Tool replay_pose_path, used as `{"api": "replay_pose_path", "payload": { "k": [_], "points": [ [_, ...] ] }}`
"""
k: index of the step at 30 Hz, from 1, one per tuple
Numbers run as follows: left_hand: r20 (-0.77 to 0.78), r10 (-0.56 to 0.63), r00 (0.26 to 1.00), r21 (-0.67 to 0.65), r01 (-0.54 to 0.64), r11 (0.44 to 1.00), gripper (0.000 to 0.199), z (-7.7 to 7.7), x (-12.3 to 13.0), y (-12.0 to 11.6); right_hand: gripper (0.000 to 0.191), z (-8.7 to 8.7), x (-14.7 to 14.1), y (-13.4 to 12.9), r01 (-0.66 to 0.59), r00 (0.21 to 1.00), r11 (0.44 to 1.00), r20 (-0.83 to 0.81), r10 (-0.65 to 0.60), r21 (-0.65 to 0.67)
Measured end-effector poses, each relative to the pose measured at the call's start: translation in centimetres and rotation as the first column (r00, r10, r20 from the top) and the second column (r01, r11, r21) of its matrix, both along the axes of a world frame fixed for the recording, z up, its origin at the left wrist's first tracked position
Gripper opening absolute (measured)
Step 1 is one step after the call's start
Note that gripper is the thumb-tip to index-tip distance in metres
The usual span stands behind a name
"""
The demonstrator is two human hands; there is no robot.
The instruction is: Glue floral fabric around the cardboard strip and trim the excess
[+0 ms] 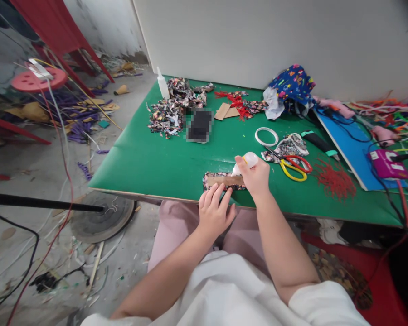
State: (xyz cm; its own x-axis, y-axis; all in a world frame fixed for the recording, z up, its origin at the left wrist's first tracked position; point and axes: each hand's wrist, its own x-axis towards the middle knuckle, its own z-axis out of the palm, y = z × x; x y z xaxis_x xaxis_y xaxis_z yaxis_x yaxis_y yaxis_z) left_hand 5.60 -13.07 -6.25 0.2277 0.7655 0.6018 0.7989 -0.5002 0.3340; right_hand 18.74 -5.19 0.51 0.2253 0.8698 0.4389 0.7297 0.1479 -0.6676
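A brown cardboard strip [229, 181] lies on a piece of dark floral fabric [205, 177] near the table's front edge. On its near edge rest the fingers of my left hand [215, 209], stretched out and pressing lightly. My right hand [258, 177] is closed around a white glue bottle [250, 158], tipped so its nozzle points down at the strip's far side. Whether the nozzle touches the cardboard I cannot tell. The strip's right end is partly hidden behind my right hand.
On the green table [139, 158] are scissors [294, 167], a white ring [266, 136], a box cutter [321, 144], red threads [336, 179] and a blurred phone [199, 126]. Fabric scraps [166, 113] and another bottle [162, 85] stand at the back left. Cords cross the right side.
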Motion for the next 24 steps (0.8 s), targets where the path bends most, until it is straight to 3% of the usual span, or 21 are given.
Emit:
{"api": "replay_pose_path", "payload": {
  "k": [24],
  "points": [
    [-0.006,-0.002,1.0,-0.02,0.001,1.0,0.039,-0.04,-0.05,0.0,0.045,-0.3,0.96,-0.05,0.023,0.999,0.999,-0.037,-0.024,-0.038]
  ]
}}
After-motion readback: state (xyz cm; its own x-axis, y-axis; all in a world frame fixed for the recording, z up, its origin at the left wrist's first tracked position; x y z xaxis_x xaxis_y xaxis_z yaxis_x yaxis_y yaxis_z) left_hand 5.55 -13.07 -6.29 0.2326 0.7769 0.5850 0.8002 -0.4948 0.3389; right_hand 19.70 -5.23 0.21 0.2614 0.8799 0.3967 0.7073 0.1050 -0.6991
